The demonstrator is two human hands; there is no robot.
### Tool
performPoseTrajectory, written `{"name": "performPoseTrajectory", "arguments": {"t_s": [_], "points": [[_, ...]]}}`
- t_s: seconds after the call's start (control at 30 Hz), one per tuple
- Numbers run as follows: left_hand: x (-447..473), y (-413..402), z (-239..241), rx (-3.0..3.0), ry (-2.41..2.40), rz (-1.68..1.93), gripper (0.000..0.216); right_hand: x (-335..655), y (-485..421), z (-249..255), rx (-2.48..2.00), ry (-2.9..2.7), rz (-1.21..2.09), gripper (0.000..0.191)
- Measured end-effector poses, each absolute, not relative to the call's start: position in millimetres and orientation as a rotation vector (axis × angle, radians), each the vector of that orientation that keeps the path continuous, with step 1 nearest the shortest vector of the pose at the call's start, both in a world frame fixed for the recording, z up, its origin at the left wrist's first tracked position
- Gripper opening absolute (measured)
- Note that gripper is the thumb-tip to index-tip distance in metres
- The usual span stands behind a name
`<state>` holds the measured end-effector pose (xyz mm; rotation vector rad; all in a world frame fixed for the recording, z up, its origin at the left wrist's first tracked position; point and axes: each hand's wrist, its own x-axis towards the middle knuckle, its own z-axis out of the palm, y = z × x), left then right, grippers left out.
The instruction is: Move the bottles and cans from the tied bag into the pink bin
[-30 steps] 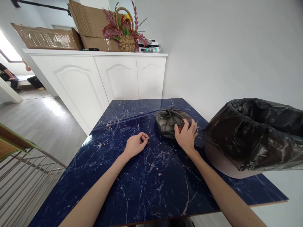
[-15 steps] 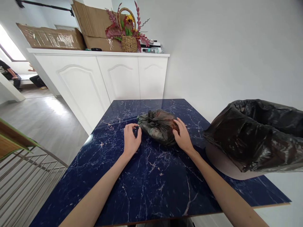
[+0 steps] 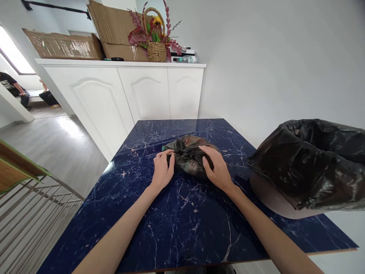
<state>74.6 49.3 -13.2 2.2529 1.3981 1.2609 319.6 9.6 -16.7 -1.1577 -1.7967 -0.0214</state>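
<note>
A tied black plastic garbage bag (image 3: pixel 191 155), full and rounded, lies on a dark blue marble-patterned table (image 3: pixel 182 228). Its bunched knot is on top, toward the left, and coloured contents show faintly through the thin plastic. My left hand (image 3: pixel 163 170) is at the bag's left end, fingers curved and thumb apart, with the fingertips at the plastic. Over the right side rests my right hand (image 3: pixel 218 169), its fingers extended across the top and its thumb spread toward me. Both hands are open around the bag; neither pinches the knot.
To the right stands a pale bin (image 3: pixel 273 198) lined with a black bag (image 3: pixel 302 167) folded over its rim. Behind the table, a white cabinet (image 3: pixel 151 91) carries cardboard boxes (image 3: pixel 65 45), a flower basket (image 3: pixel 156 51) and bottles. A metal rack (image 3: pixel 42 205) stands left; people sit far back.
My right hand has slid left and further over the top of the bag. The bag has turned slightly, and my left hand has moved a little right, closer against it.
</note>
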Motion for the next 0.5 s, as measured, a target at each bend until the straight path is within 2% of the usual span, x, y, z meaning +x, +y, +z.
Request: {"name": "performPoseTrajectory", "arguments": {"t_s": [0.23,0.3,0.43,0.5], "points": [[76.1,46.4,-11.6,2.273,1.403,1.253,0.029,317.6,4.0,-14.2,-1.106,-1.916,-0.011,0.047],[76.6,46.2,-10.8,2.281,1.428,1.231,0.027,318.7,4.5,-14.4,-1.113,-1.906,-0.022,0.043],[76.5,47.3,-10.1,2.246,1.499,1.239,0.006,319.1,4.5,-13.5,-1.128,-1.875,-0.068,0.030],[76.4,48.1,-10.4,2.211,1.524,1.267,0.006,318.6,4.2,-12.9,-1.122,-1.859,-0.083,0.024]]}}
